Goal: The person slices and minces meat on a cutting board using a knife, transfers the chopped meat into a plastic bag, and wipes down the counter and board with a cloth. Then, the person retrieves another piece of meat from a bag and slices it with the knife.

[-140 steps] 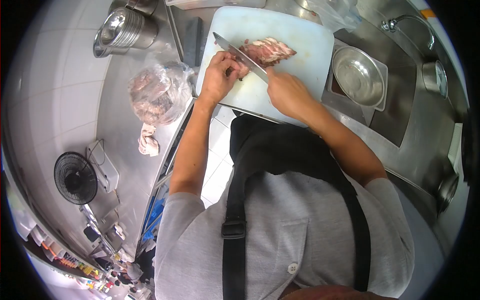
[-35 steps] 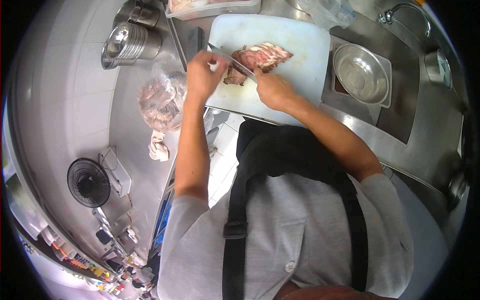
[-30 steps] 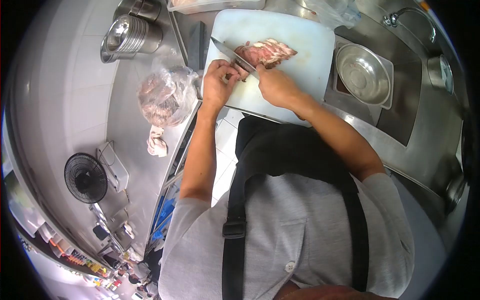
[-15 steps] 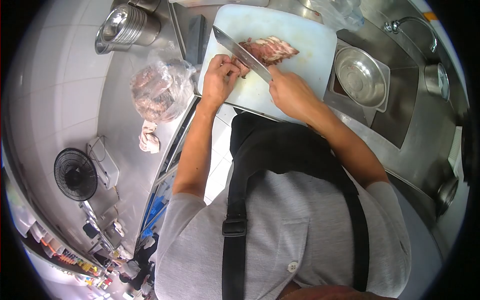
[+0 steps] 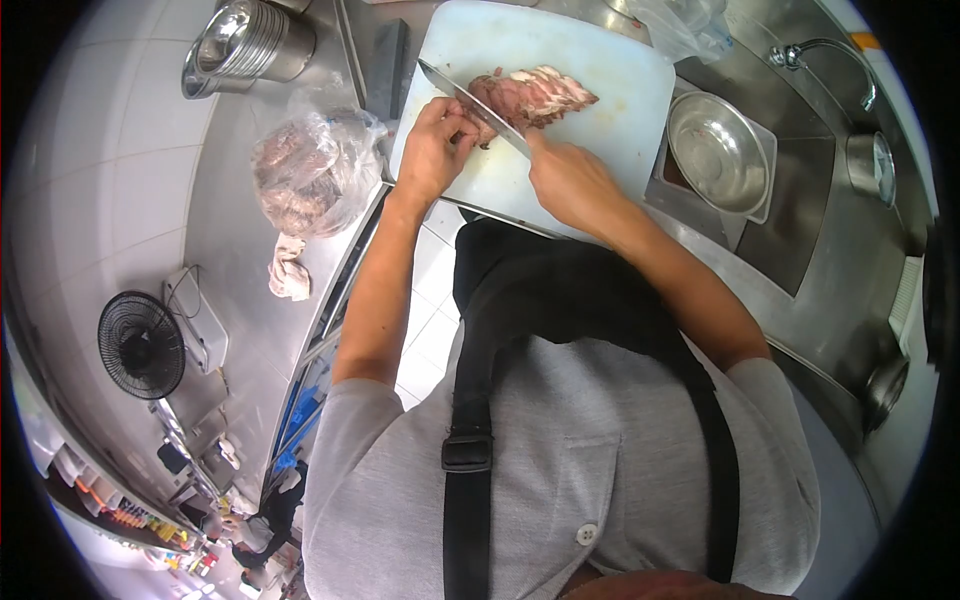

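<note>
Sliced meat (image 5: 535, 95) lies in an overlapping row on a white cutting board (image 5: 560, 185). My right hand (image 5: 572, 175) is closed around the handle of a knife (image 5: 475, 107), whose blade slants up to the left across the left end of the meat. On the other side of the blade, my left hand (image 5: 438, 148) has its fingers curled against the end piece of meat. Its fingertips touch that piece close to the blade. The knife's handle is mostly hidden in my right hand.
Left of the board sits a clear plastic bag of meat (image 5: 300, 175), with a crumpled cloth (image 5: 289, 268) below it. A steel bowl (image 5: 718, 150) stands by the sink (image 5: 800, 230) at right. Stacked steel containers (image 5: 250, 45) and a black fan (image 5: 141, 345) are at left.
The whole view has shifted slightly. The knife and both hands keep nearly the same place on the board, with the blade still at the meat's left end.
</note>
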Action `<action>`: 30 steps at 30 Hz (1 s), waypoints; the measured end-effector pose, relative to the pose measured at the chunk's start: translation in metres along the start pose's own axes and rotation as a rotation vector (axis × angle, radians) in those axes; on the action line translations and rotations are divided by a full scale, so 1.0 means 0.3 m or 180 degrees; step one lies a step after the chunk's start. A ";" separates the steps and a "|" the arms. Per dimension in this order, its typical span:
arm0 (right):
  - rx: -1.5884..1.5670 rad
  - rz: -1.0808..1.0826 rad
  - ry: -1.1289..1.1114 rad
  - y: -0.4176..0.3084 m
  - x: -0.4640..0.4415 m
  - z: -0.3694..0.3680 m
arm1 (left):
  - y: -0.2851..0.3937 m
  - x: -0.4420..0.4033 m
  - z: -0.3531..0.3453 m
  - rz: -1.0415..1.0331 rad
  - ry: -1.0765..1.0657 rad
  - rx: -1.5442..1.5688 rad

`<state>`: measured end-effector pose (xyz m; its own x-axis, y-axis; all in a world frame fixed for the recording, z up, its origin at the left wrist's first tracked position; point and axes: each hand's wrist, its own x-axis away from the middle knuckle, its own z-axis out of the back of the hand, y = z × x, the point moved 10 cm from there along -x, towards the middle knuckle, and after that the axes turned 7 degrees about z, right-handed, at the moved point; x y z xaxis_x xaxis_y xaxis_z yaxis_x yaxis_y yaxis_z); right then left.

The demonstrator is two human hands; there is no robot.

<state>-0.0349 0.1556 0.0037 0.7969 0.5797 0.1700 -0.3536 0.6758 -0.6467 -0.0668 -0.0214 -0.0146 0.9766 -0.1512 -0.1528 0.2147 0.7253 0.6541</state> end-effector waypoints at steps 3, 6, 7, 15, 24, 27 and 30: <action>0.0035 0.0036 0.0031 0.012 0.009 -0.002 | -0.013 0.003 -0.001 0.0065 0.0031 0.0154; -0.0005 -0.0044 -0.0057 0.005 -0.014 -0.020 | 0.006 0.008 0.017 -0.0102 0.0151 0.0090; -0.0007 -0.0108 -0.0112 0.008 -0.029 -0.025 | -0.003 0.009 0.019 -0.0021 0.0136 0.0137; -0.0039 0.0070 -0.0014 -0.024 -0.080 -0.037 | -0.011 0.007 0.007 0.0052 0.0085 0.0092; -0.0175 -0.0081 -0.0047 0.011 -0.132 -0.095 | -0.044 0.014 0.000 0.0338 0.0099 0.0395; -0.0100 -0.0193 -0.0104 0.023 -0.164 -0.117 | -0.038 0.017 0.006 0.0301 0.0111 0.0330; -0.0052 -0.0143 0.0039 0.013 -0.167 -0.115 | 0.018 0.023 0.052 0.0011 0.0256 -0.0067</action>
<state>-0.0593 0.1134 -0.0330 0.8179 0.5431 0.1900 -0.3093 0.6935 -0.6508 -0.0587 -0.0291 -0.0005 0.9731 -0.0949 -0.2101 0.2101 0.7399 0.6391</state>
